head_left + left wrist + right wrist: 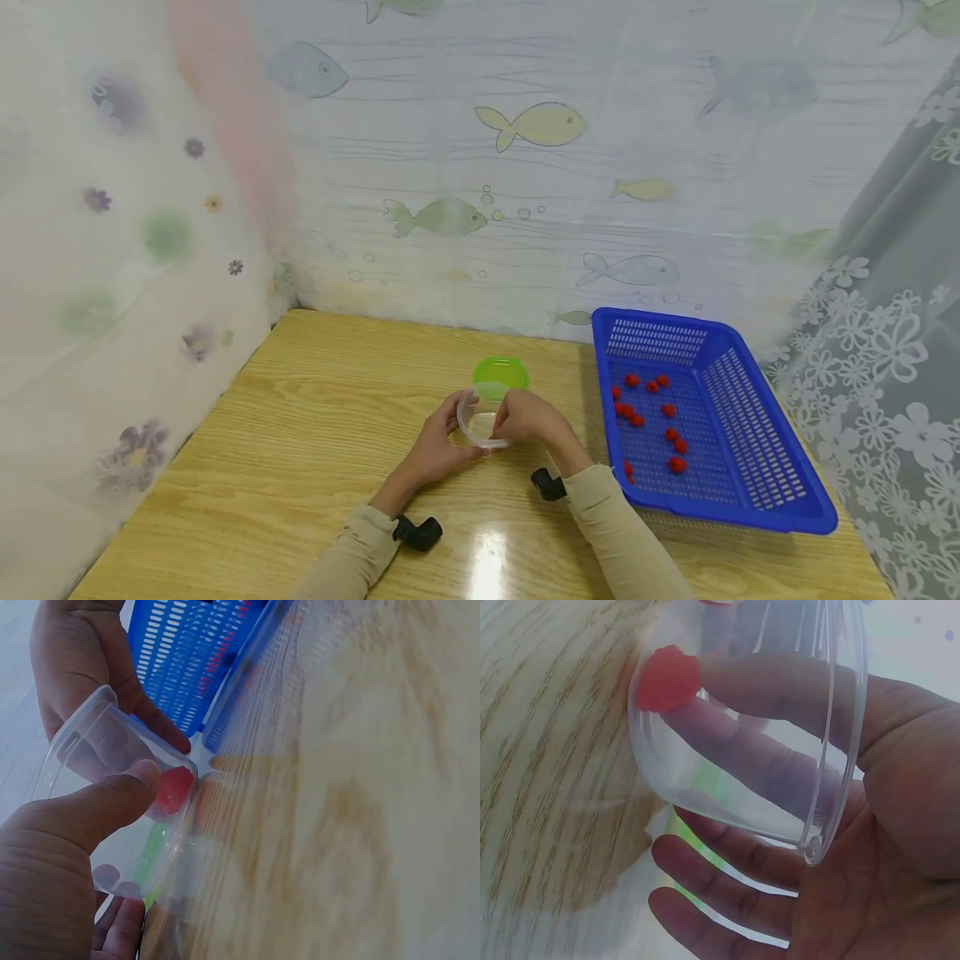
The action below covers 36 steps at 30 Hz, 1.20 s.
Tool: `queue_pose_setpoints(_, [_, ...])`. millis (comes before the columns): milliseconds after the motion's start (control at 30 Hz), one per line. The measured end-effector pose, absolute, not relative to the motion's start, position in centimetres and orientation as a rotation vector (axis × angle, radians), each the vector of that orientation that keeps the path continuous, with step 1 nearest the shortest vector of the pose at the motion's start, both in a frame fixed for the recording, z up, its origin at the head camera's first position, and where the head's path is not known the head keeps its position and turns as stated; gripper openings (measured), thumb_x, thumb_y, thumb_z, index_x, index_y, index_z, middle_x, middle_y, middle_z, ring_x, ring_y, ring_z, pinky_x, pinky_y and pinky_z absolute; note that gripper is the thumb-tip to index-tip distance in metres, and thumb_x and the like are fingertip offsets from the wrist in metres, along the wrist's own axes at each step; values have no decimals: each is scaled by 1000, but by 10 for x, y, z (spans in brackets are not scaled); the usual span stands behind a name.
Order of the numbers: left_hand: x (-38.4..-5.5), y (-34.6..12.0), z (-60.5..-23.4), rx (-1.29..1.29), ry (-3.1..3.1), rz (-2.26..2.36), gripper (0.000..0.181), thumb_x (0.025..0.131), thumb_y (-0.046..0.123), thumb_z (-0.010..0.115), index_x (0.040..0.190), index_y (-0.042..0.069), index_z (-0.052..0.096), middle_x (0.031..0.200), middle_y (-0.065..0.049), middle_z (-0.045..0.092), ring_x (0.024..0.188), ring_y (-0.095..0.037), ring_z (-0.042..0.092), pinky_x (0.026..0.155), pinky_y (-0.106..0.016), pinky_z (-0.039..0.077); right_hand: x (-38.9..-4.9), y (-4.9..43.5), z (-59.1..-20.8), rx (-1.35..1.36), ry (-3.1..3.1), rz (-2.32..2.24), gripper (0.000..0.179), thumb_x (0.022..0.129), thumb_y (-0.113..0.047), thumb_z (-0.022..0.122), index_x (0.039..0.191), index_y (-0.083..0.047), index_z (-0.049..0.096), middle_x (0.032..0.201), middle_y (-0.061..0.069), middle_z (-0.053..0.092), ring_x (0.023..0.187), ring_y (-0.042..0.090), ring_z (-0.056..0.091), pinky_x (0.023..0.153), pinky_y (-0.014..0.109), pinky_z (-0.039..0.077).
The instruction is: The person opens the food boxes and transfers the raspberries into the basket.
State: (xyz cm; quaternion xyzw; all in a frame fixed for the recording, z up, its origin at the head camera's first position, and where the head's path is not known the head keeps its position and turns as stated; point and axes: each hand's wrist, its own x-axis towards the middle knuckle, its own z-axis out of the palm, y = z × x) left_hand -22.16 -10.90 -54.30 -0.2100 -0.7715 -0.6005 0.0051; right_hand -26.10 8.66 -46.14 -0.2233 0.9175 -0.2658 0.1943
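My left hand (pixel 438 446) holds a clear plastic tub (pixel 467 419) by its side, tilted on the wooden table, with the thumb along the wall. Inside the tub, the thumb and index finger of my right hand (pixel 528 417) pinch a small red bumpy ball (pixel 667 679) that looks like a raspberry. It is at the tub's bottom in the left wrist view, where the red ball (pixel 175 790) shows through the plastic. The other fingers of the right hand stay outside the tub. In the head view the right hand hides the ball.
Just behind the tub lies a bright green lid (pixel 501 371). To the right stands a blue perforated basket (pixel 757 417) with several similar red balls (pixel 677 465) scattered on its floor. A fish-patterned curtain (pixel 450 275) hangs along the table's back edge.
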Motion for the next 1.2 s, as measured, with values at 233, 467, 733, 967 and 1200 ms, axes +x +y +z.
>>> queue_pose_setpoints(233, [-224, -109, -547, -667, -2355, -1934, 90, 77, -4, 86, 153, 2, 38, 149, -23, 49, 141, -36, 46, 111, -48, 44, -262, 89, -464, -683, 2535, -794, 13, 84, -6, 77, 72, -4, 77, 64, -2, 67, 58, 9, 50, 55, 20, 42])
queue_pose_setpoints(467, [-224, -110, -548, -681, -2371, -1904, 92, 77, -2, 86, 154, 0, 36, 150, -24, 48, 141, -37, 46, 110, -47, 44, -263, 94, -473, -752, 2462, -996, 8, 89, -6, 73, 87, 0, 77, 65, -3, 62, 54, 8, 42, 52, 20, 37])
queue_pose_setpoints(733, [-225, -110, -548, -687, -2402, -1861, 91, 78, 1, 86, 154, -1, 36, 148, -22, 50, 140, -37, 46, 111, -45, 45, -262, 97, -485, -805, 2516, -1107, 9, 94, -10, 66, 94, -7, 75, 101, 7, 63, 93, 20, 50, 80, 35, 44])
queue_pose_setpoints(967, [-224, -110, -546, -682, -2391, -1884, 90, 78, -2, 85, 154, -2, 36, 149, -24, 49, 141, -38, 45, 111, -47, 44, -260, 95, -490, -729, 2514, -1210, 14, 100, -16, 61, 97, -6, 71, 114, 14, 57, 107, 30, 54, 88, 43, 47])
queue_pose_setpoints(1200, [-227, -109, -551, -674, -2380, -1884, 89, 79, 1, 86, 153, -1, 37, 148, -23, 50, 141, -38, 46, 112, -47, 43, -259, 94, -492, -703, 2509, -1305, 17, 102, -18, 60, 92, -8, 69, 119, 16, 57, 115, 33, 54, 96, 52, 46])
